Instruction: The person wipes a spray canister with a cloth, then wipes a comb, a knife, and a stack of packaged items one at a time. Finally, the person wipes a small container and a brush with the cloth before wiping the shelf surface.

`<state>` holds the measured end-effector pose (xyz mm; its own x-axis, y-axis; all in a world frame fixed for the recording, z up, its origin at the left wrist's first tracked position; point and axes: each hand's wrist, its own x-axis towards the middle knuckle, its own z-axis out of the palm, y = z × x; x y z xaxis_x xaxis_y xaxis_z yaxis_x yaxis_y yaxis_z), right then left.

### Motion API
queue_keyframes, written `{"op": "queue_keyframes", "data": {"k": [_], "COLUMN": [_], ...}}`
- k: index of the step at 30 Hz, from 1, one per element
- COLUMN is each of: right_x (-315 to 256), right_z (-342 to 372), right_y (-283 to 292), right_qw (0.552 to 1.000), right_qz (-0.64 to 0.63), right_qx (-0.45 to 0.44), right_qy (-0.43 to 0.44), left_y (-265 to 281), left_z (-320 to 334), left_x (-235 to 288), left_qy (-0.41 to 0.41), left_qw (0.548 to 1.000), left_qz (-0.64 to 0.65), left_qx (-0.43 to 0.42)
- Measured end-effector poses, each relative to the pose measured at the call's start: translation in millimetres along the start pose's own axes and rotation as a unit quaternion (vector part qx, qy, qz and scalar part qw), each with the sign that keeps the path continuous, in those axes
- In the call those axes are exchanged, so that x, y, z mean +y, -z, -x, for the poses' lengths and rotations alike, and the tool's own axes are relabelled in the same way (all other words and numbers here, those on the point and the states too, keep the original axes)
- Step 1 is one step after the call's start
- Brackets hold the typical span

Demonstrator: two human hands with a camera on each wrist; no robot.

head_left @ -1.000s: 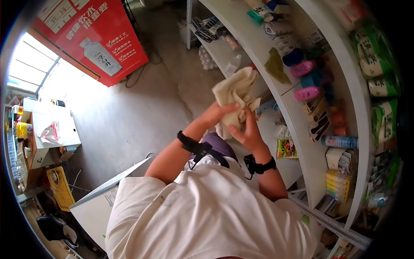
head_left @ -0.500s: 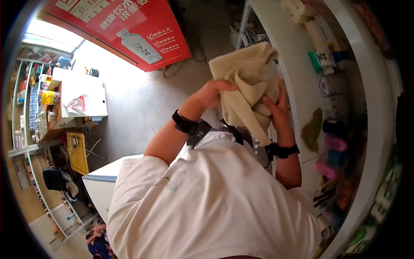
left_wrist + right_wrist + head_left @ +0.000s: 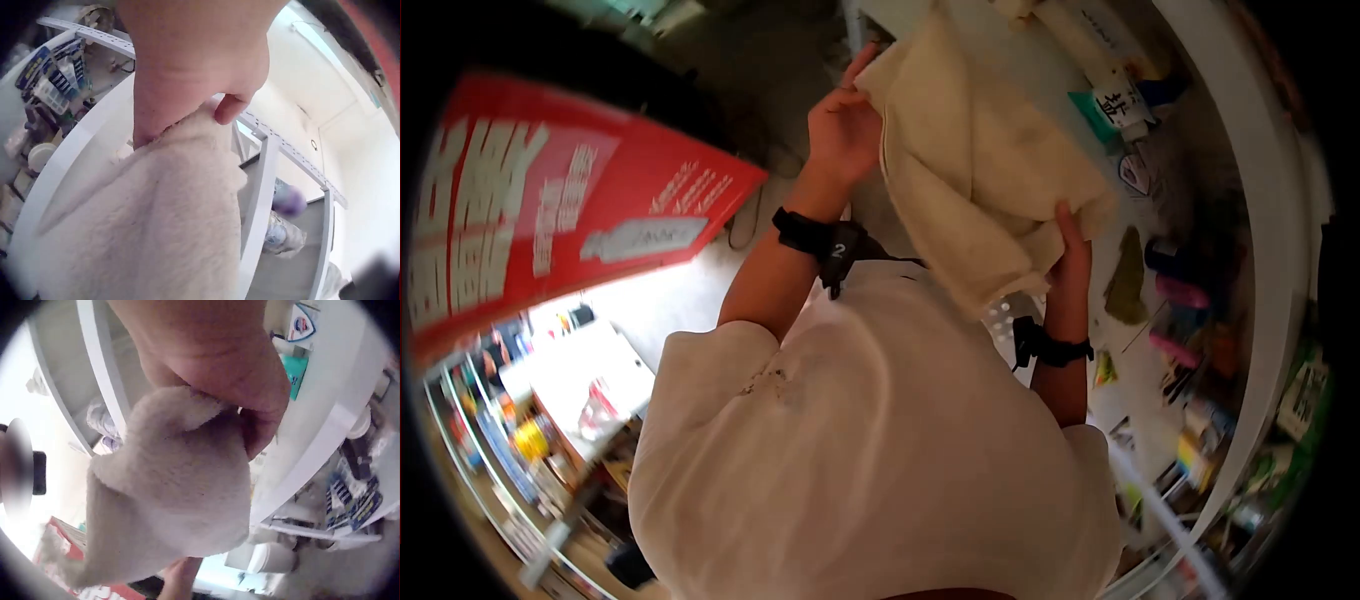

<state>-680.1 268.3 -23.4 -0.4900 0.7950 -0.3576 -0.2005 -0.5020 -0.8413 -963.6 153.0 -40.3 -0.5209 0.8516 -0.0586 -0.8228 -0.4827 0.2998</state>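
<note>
A cream-beige fluffy cloth, like a towel, hangs partly unfolded between my two hands in front of my chest. At its left edge, my left hand pinches a corner; the left wrist view shows the thumb and fingers closed on the towel. Lower on the opposite side, my right hand grips the towel's edge, with one finger lying over the front. In the right wrist view the towel droops in folds from under the right hand, which hides part of the grip.
White shelves with toiletries curve along my right, holding a green-and-white tube and pink bottles. A red printed panel stands at the left, beyond it a white-topped table with a plastic bag.
The towel has gone from a crumpled bundle to a wider, partly opened sheet. My hands have spread apart, the left moving forward along its edge. The head view has also turned.
</note>
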Motion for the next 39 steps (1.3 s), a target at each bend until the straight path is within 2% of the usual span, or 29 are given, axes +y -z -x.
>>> {"op": "queue_keyframes", "data": {"k": [3,6,7,9,11,12,14,15,17,19,21,24,26,27,30,33,36,39], "right_x": [16.0,18.8,13.8,7.2,0.8,1.8,4.2,5.0,-5.5,-17.3,-12.7,-5.8,-9.7,-12.4,-21.4,-34.7,-19.5,-5.9], "right_z": [4.1,17.4,22.2,26.5,37.6,42.8,44.1,38.7,31.8,23.5,21.0,24.8,33.4,36.4,51.3,52.5,37.7,32.1], "right_y": [-35.5,-72.8,-89.4,-94.1,-102.9,-104.5,-105.6,-102.6,-102.2,-119.1,-138.0,-124.3,-106.6,-95.7,-57.7,-23.0,38.4,62.8], "right_qw": [0.996,0.989,0.983,0.982,0.975,0.975,0.964,0.925,0.864,0.776,0.694,0.624,0.625,0.624,0.697,0.748,0.867,0.869], "right_qz": [-0.031,-0.049,-0.001,-0.042,-0.068,-0.008,0.115,0.263,0.388,0.501,0.617,0.709,0.702,0.699,0.62,0.515,0.336,0.381], "right_qx": [0.084,0.111,0.141,0.141,0.171,0.18,0.18,0.145,-0.069,-0.199,-0.233,-0.242,-0.256,-0.261,-0.293,-0.344,-0.254,0.028], "right_qy": [0.029,0.078,0.113,0.116,0.12,0.133,0.159,0.232,0.314,0.327,0.287,0.22,0.227,0.233,0.211,0.238,0.268,0.315], "left_y": [2.2,23.8,28.5,36.3,41.8,43.1,50.7,49.6,51.1,39.3,16.1,-29.2,-38.5,-43.1,-45.0,-55.7,-48.3,-49.8], "left_z": [-46.8,-80.6,-84.7,-88.9,-77.1,-74.1,-68.6,-66.2,-73.6,-80.8,-87.1,-72.0,-50.8,-42.5,-16.5,-1.9,12.1,23.6], "left_x": [27.6,18.8,15.8,5.4,-11.4,-18.2,-28.7,-28.8,-19.9,-16.0,-13.6,-18.3,-35.7,-45.8,-82.1,-101.9,-120.1,-132.7], "left_qy": [0.134,0.212,0.268,0.392,0.473,0.503,0.493,0.484,0.495,0.493,0.485,0.488,0.394,0.335,0.305,0.346,0.308,0.352], "left_qw": [0.988,0.964,0.95,0.904,0.864,0.847,0.842,0.843,0.844,0.848,0.85,0.833,0.777,0.728,0.758,0.78,0.83,0.898], "left_qz": [-0.007,-0.14,-0.141,-0.148,-0.154,-0.16,-0.204,-0.225,-0.2,-0.191,-0.199,-0.252,-0.438,-0.521,-0.481,-0.456,-0.441,-0.258], "left_qx": [-0.08,-0.082,-0.08,-0.08,-0.071,-0.07,-0.074,-0.069,-0.05,-0.044,-0.061,-0.07,-0.221,-0.293,-0.319,-0.255,-0.146,-0.057]}}
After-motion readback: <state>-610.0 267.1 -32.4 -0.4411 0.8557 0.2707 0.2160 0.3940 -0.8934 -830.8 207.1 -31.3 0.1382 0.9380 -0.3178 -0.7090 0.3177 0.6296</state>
